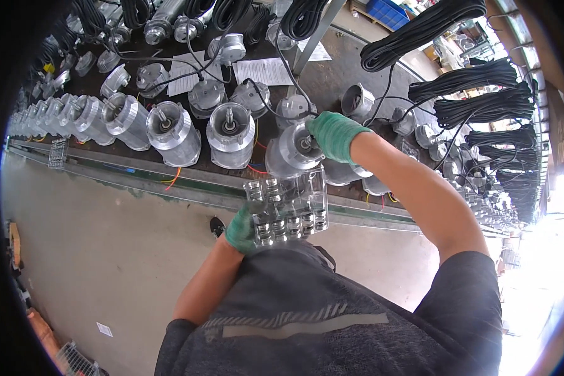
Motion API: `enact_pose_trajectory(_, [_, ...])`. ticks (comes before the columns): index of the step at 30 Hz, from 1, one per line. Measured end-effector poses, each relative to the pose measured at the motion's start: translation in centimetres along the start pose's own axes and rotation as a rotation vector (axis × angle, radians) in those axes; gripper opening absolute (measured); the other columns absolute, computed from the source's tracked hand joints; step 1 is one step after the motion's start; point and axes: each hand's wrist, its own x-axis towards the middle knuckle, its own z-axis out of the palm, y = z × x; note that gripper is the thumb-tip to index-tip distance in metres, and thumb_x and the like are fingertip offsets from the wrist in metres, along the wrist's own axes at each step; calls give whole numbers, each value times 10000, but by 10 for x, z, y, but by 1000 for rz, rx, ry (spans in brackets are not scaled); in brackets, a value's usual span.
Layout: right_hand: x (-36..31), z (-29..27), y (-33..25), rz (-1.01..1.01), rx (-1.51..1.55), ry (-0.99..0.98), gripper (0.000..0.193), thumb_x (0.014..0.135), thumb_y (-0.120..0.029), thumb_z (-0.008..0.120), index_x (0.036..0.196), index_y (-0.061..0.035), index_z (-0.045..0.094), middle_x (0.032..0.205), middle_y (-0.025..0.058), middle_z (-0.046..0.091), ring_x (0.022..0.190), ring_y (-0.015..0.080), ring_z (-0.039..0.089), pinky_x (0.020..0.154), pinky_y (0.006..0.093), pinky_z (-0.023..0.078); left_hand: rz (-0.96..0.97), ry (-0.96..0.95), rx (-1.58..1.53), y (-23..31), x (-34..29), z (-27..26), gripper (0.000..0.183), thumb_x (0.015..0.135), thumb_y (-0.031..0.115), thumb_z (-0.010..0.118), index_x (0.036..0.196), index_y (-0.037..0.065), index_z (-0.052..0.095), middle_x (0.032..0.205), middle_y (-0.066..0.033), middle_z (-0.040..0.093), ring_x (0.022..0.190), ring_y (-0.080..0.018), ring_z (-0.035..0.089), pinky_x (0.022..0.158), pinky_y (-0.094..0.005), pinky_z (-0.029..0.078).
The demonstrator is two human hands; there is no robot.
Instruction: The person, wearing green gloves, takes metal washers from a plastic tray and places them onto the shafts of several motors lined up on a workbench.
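My left hand, in a green glove, grips the lower left side of a clear plastic tray. Small shiny round metal parts sit in several of its pockets. My right hand, gloved the same, has its fingers bent down at the open top of a silver motor, by its shaft. What those fingers hold, if anything, is hidden. To the left, a motor and another motor stand upright, each with a bare shaft pointing up.
More motors line the bench edge leftward. Behind them lie metal end caps with black cables, and paper sheets. Coiled black cables hang at the far right. A metal post rises behind. A blue crate stands beyond.
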Motion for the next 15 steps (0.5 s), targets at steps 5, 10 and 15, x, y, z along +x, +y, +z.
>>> enact_pose_trajectory(5, [11, 22, -15, -14, -61, 87, 184, 919, -114, 693, 1061, 2, 717, 954, 222, 773, 953, 408, 762, 822, 468, 607, 7, 8, -46, 2, 0, 0, 789, 920, 383, 774, 1567, 45, 474, 1516, -224, 582, 1324, -402, 631, 1120, -593, 525])
enact_pose_trajectory(10, [6, 12, -14, 145, 105, 20, 213, 942, -151, 669, 1092, -8, 721, 977, 250, 766, 970, 428, 753, 853, 502, 598, 48, -37, -52, 12, -7, 6, 813, 915, 430, 796, 1563, 54, 480, 1503, -224, 598, 1305, -395, 648, 1100, -581, 542])
enact_pose_trajectory(15, [-31, -29, -44, 126, 112, 293, 418, 955, -401, 736, 1204, -66, 700, 1155, 148, 703, 1113, 336, 697, 930, 458, 583, 144, -2, 125, 27, -17, 9, 850, 939, 488, 727, 1607, 67, 414, 1647, -177, 456, 1422, -422, 548, 1152, -608, 495])
